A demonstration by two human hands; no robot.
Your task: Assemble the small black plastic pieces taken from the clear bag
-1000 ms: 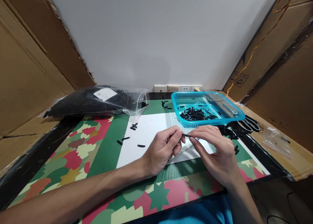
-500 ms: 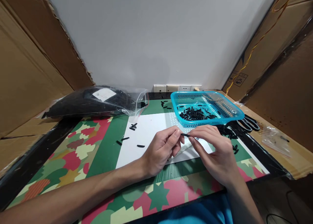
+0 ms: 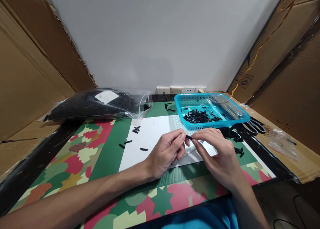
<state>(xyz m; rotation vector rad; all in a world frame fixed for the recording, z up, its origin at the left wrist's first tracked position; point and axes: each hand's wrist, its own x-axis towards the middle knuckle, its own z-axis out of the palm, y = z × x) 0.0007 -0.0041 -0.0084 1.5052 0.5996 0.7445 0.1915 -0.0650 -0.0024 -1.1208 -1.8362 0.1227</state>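
My left hand (image 3: 167, 152) and my right hand (image 3: 217, 154) meet fingertip to fingertip over a white sheet (image 3: 152, 135). Between them they pinch a small black piece (image 3: 189, 137), one end in each hand. A thin pale strip (image 3: 188, 151) lies on the sheet just under the fingers. Right behind the hands stands a blue plastic basket (image 3: 225, 120) holding several more black pieces (image 3: 200, 116).
Loose black pieces (image 3: 136, 129) lie on the white sheet and on the camouflage mat (image 3: 82, 152). A clear bag of black parts (image 3: 100, 103) sits at the back left. Scissors (image 3: 255, 126) and a small clear bag (image 3: 282, 143) lie right of the basket. Cardboard walls stand on both sides.
The hands have drawn slightly closer together around the black piece; otherwise nothing has moved.
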